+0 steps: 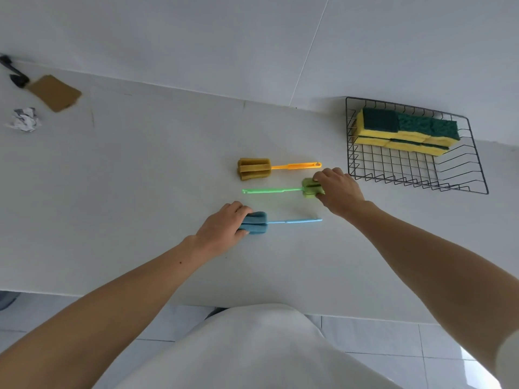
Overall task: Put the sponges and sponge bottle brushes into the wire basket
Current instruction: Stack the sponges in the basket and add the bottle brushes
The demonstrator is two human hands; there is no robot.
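Observation:
Three sponge bottle brushes lie on the white counter. My left hand grips the sponge head of the blue brush, whose handle points right. My right hand is closed on the sponge head of the green brush, whose handle points left. The orange brush, with a dark yellow sponge head, lies untouched behind them. The black wire basket stands at the right against the wall. Several yellow sponges with green scouring tops are stacked in its back part.
At the far left of the counter lie a brown flat pad, a crumpled piece of paper and a black object by the wall. The counter's front edge runs just before my body.

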